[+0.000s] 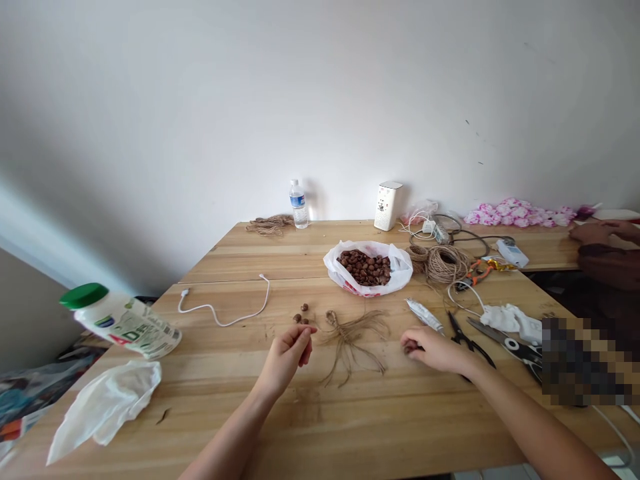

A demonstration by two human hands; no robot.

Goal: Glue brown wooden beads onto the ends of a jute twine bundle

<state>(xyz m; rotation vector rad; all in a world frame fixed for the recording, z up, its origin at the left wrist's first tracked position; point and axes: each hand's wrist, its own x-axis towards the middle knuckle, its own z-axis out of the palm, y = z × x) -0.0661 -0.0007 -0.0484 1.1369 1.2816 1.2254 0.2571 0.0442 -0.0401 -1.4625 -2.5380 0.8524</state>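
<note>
My left hand (289, 352) is closed, thumb against the curled fingers; whatever is between them, if anything, is too small to make out. Just beyond it lie several small brown nuts or shells (304, 308). My right hand (429, 348) is closed in a pinch low over the table, with a small dark brown nut or shell (411, 346) at its fingertips. Between my hands rests a looped, knotted bundle of jute twine (346, 329), its loose ends fanned out. A white plastic bag (400, 272) full of similar brown pieces stands open behind the bundle.
Right of my right hand lie a white tube (424, 316), black scissors (470, 341), larger shears (515, 347), pliers (475, 273) and twine coils (447, 264). Leftward are a white cable (215, 315), a green-capped bottle (125, 323) and crumpled plastic (107, 403). Another person's hands (595, 231) show far right.
</note>
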